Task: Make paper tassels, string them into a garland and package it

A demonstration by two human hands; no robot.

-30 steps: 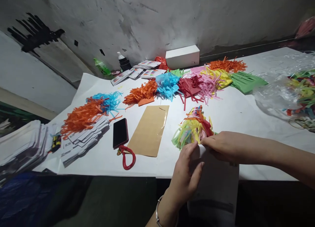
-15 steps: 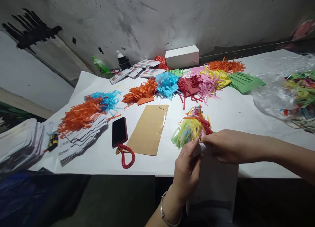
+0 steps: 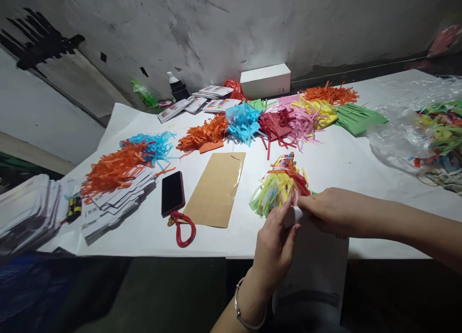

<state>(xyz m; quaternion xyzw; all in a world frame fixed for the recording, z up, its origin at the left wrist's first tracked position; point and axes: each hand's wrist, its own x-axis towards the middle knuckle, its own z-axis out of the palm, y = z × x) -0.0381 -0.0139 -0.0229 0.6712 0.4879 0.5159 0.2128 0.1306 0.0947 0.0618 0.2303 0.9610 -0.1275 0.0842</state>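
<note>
Lower centre of frame: left hand and right hand are pinching the white sleeve's mouth, fingers clamped, easing the multicoloured fringe bundle in. Next move probably needs steady pushing.

Matt paper fringe on a paper-covered surface
Thin multicoloured paper strips; glossy brown envelope; shiny black phone; crinkled clear plastic bag; rough wall.
</note>
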